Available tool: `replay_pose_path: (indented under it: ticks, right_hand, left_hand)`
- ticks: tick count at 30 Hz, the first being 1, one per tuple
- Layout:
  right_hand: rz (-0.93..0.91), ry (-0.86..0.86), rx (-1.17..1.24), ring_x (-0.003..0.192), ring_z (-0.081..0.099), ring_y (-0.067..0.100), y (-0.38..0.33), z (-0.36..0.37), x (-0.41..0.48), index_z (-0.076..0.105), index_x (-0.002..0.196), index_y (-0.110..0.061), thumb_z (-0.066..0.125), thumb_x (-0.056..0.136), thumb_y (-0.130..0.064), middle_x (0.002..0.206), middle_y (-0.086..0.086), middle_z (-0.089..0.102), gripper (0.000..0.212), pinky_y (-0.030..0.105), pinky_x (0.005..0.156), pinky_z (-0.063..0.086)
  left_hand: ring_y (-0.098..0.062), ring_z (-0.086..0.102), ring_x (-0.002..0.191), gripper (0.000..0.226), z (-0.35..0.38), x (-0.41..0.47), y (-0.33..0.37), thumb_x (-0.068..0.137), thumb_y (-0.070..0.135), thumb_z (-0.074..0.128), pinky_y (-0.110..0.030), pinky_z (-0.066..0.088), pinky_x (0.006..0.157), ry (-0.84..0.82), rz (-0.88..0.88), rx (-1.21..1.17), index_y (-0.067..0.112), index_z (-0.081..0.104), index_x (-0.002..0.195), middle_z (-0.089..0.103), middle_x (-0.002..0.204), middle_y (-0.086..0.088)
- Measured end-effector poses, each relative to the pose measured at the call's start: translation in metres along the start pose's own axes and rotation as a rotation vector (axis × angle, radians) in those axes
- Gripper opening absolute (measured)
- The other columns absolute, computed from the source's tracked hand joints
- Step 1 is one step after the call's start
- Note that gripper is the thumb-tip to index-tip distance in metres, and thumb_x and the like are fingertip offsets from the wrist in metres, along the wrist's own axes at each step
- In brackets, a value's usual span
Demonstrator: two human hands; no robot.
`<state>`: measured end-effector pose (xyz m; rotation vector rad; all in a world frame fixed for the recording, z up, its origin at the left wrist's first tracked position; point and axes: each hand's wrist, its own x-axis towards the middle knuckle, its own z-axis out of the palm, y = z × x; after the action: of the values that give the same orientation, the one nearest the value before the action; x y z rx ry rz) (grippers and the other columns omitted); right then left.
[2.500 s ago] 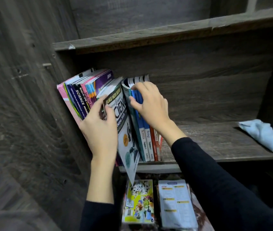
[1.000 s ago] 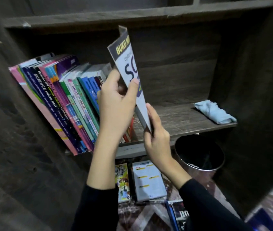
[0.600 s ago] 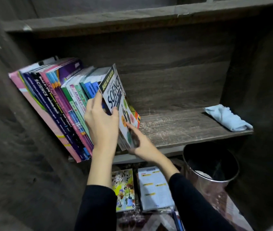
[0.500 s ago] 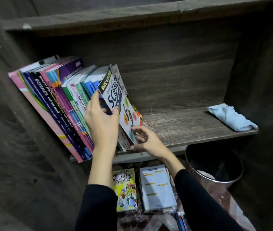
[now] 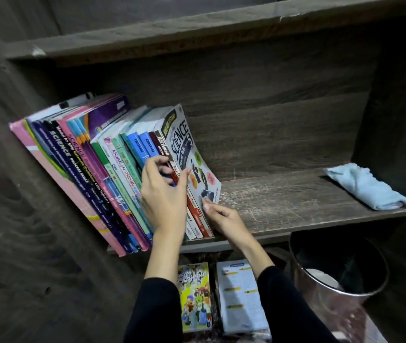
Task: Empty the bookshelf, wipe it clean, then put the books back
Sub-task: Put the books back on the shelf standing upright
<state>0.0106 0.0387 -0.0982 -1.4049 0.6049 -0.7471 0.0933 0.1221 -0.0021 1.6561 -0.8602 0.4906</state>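
Note:
A row of books [image 5: 93, 169] leans left on the dark wooden bookshelf board [image 5: 283, 206]. At its right end stands the white Science book [image 5: 184, 142], tilted against the others. My left hand [image 5: 164, 194] lies spread over the spines beside it, thumb on the Science book's cover edge. The fingertips of my right hand [image 5: 224, 216] press on that cover's lower corner. Neither hand closes around a book.
A folded light blue cloth [image 5: 367, 186] lies at the board's right end. Below the board, a colourful comic book [image 5: 193, 298] and a white book [image 5: 241, 293] lie flat. A shiny metal bin [image 5: 325, 300] stands to their right. Another shelf board [image 5: 197, 28] runs overhead.
The Science book was held up in front of the shelf, then came down into the right end of the row. My left hand let go of it and my right hand slid to its lower corner.

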Motion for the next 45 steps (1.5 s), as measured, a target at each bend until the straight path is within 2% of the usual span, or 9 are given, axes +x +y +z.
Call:
replay_pose_path:
  ticks: [4,9,12,15,20,23,28,41,45]
  right_hand:
    - [-0.035,0.084,-0.043,0.108,0.055,0.014,0.002,-0.002,0.011,0.063,0.116,-0.009,0.064,0.088,-0.005,0.12,0.008,0.062,0.029,0.021,0.093,0.042]
    - [0.117,0.074,0.075,0.112,0.053,0.019,0.002,-0.003,0.021,0.04,0.137,-0.013,0.066,0.086,-0.003,0.12,-0.001,0.054,0.057,0.033,0.096,0.044]
    - [0.175,0.03,0.02,0.125,0.049,0.023,0.009,-0.005,0.025,0.038,0.142,-0.009,0.067,0.087,-0.013,0.142,0.006,0.045,0.062,0.038,0.108,0.037]
    - [0.191,-0.007,0.04,0.126,0.05,0.024,0.01,-0.004,0.026,0.038,0.142,-0.007,0.065,0.088,-0.015,0.144,0.01,0.045,0.061,0.04,0.111,0.035]
    - [0.191,-0.019,0.073,0.126,0.049,0.022,0.014,-0.004,0.03,0.036,0.144,-0.007,0.063,0.09,-0.013,0.143,0.009,0.046,0.061,0.042,0.113,0.032]
    - [0.2,-0.015,0.092,0.127,0.049,0.022,0.013,-0.004,0.031,0.037,0.144,-0.009,0.062,0.09,-0.012,0.142,0.009,0.048,0.06,0.041,0.114,0.031]
    - [0.214,-0.045,0.123,0.125,0.048,0.018,0.012,-0.005,0.029,0.036,0.144,-0.009,0.057,0.093,-0.008,0.141,0.004,0.048,0.056,0.035,0.114,0.029]
    - [0.22,-0.089,0.066,0.135,0.039,0.022,0.019,0.019,0.038,0.034,0.146,-0.021,0.056,0.087,-0.017,0.149,-0.001,0.038,0.064,0.051,0.117,0.018]
    - [0.235,-0.109,0.046,0.129,0.047,0.023,0.01,0.018,0.034,0.034,0.147,-0.016,0.054,0.092,-0.012,0.144,0.006,0.047,0.058,0.047,0.115,0.028]
  left_hand:
    - [-0.022,0.057,0.101,0.066,0.005,-0.01,0.001,0.074,0.036,0.077,-0.023,0.039,0.076,0.103,0.005,0.122,0.012,0.047,0.128,0.048,0.124,-0.008]
    - [-0.026,0.046,0.122,0.087,0.007,-0.013,0.001,0.077,0.04,0.072,-0.034,0.049,0.078,0.097,0.07,0.29,0.005,0.031,0.145,0.035,0.146,-0.011]
    - [-0.02,0.035,0.12,0.077,0.0,0.002,0.002,0.082,0.047,0.063,-0.038,0.035,0.09,0.176,0.111,0.386,0.01,0.035,0.144,0.04,0.146,-0.007]
    - [-0.019,0.027,0.126,0.052,-0.016,0.026,0.002,0.091,0.039,0.05,-0.044,0.026,0.096,0.236,0.162,0.439,0.018,0.046,0.137,0.041,0.146,-0.001]
    - [-0.021,0.03,0.132,0.039,-0.045,0.059,0.006,0.096,0.031,0.041,-0.052,0.015,0.105,-0.027,0.139,0.647,0.024,0.049,0.134,0.043,0.142,0.004]
    - [-0.023,0.035,0.125,0.037,-0.051,0.065,0.011,0.097,0.028,0.039,-0.049,0.019,0.102,-0.058,0.158,0.712,0.022,0.05,0.132,0.048,0.135,0.002]
    - [-0.028,0.038,0.116,0.036,-0.051,0.066,0.013,0.095,0.017,0.043,-0.041,0.026,0.096,-0.063,0.173,0.578,0.014,0.057,0.128,0.054,0.126,-0.005]
    - [-0.026,0.041,0.116,0.036,-0.048,0.066,0.002,0.097,0.015,0.044,-0.033,0.027,0.099,-0.016,0.306,0.368,0.012,0.055,0.131,0.057,0.123,-0.007]
    - [-0.025,0.008,0.145,0.056,-0.046,0.046,-0.02,0.098,0.013,0.045,-0.019,0.0,0.117,-0.045,0.4,0.284,0.007,0.023,0.148,0.023,0.155,-0.011]
